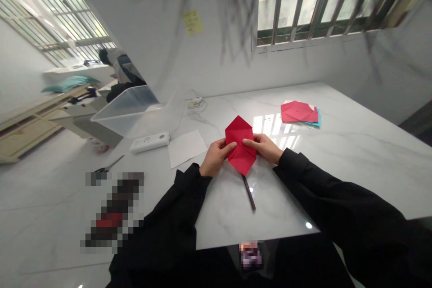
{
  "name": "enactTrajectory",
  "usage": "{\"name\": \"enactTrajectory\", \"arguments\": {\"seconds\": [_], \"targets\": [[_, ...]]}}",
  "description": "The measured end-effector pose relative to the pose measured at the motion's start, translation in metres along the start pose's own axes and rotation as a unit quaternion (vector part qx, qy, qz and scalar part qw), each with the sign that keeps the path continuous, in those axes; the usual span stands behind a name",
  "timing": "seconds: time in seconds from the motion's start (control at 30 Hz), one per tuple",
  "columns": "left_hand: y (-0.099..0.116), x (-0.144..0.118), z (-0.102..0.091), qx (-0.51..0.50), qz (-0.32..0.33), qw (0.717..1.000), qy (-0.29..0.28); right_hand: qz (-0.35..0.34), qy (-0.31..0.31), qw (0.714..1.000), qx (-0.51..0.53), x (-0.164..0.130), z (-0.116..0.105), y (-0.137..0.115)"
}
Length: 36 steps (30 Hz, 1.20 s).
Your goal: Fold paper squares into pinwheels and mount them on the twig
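Between my two hands is a red paper envelope (240,135), folded at its sides, with pointed flaps at top and bottom. My left hand (218,155) grips its left edge, thumb on the front face. On the right edge my right hand (265,146) pinches it the same way, thumb on the front. The fingers behind the paper are partly hidden. Below the envelope's lower point a thin dark stick (249,193) lies on the white marble-look table (337,180), its upper end covered by the paper.
Right of my hands lies a stack of red envelopes (299,112) with blue and white paper beneath. To the left are a white sheet (187,147), a white oblong device (150,142), a clear plastic bin (131,108) and scissors (110,165). A person (124,69) is farther back.
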<state>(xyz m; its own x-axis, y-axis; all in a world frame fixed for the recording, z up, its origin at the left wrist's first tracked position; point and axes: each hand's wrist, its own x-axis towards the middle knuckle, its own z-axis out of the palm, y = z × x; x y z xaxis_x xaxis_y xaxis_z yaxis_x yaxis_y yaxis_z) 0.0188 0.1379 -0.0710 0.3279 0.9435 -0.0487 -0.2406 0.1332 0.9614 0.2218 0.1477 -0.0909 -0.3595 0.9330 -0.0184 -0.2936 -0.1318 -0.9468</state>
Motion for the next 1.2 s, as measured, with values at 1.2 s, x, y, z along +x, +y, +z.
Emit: {"name": "enactTrajectory", "arguments": {"seconds": [1.2], "targets": [[0.005, 0.003, 0.000, 0.218, 0.141, 0.964, 0.059, -0.008, 0.112, 0.993, 0.020, 0.007, -0.014, 0.001]]}}
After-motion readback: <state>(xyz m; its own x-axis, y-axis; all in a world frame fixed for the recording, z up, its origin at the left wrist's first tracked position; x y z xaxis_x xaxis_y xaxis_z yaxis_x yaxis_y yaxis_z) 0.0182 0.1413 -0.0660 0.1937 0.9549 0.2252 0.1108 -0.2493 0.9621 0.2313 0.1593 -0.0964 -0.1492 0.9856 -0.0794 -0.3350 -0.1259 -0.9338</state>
